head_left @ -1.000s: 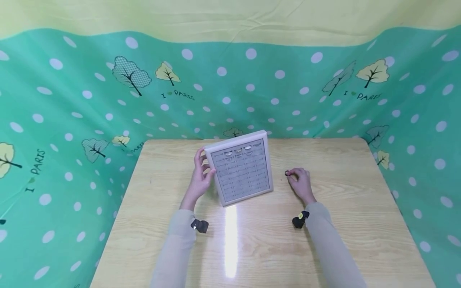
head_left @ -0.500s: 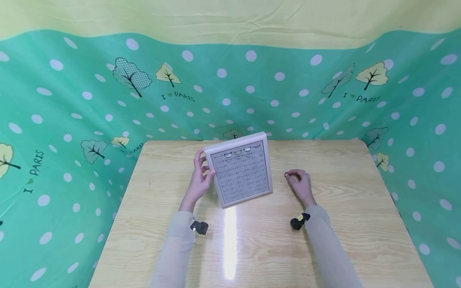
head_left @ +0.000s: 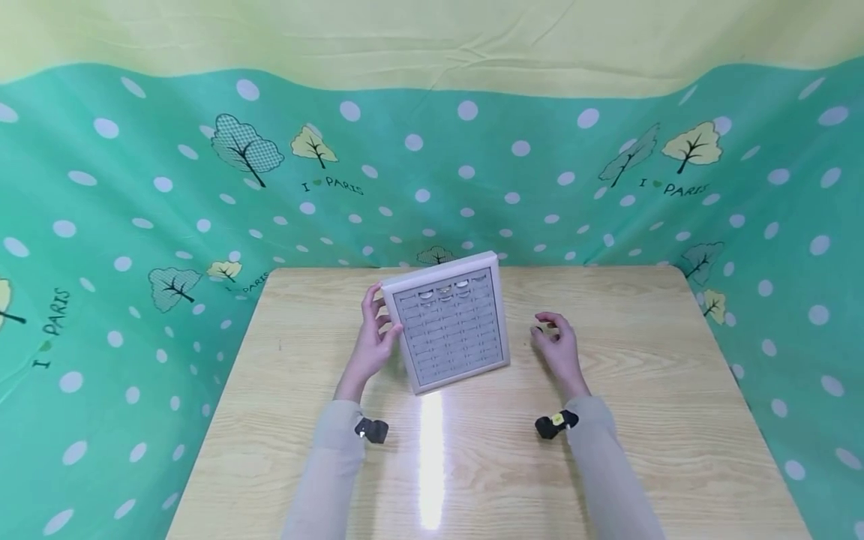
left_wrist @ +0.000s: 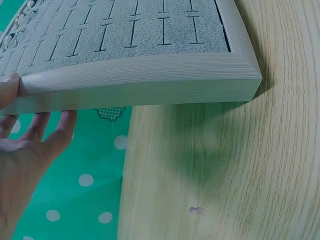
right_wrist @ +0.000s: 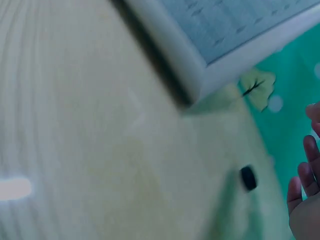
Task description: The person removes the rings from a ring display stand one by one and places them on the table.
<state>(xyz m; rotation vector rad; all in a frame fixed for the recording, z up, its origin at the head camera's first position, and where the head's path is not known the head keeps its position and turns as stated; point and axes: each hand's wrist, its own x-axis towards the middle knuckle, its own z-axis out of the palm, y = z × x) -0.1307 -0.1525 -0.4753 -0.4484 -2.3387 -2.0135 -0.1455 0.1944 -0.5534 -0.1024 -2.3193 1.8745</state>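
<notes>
My left hand (head_left: 371, 345) holds the left side of a pale-framed ring display tray (head_left: 496, 300), thumb on the front edge and fingers behind. The tray stands tilted on the table, its grey slotted foam (left_wrist: 120, 37) facing me. Several rings (head_left: 462, 285) sit in the upper rows of slots. To the tray's right, my right hand (head_left: 560, 351) is just over the table with its fingers parted. A small black ring (right_wrist: 248, 178) is apart from the fingers seen in the right wrist view; in the head view it shows as a dark spot by the fingertips.
The wooden table (head_left: 675, 420) reaches back to a green dotted cloth (head_left: 378, 150) hanging behind and at both sides. A bright strip of reflected light (head_left: 432, 457) lies in front of the tray. Both wrists wear small black cameras.
The fingers of my right hand have parted from the black ring they were pinching. My left hand and the tray have hardly moved; the head view has shifted slightly.
</notes>
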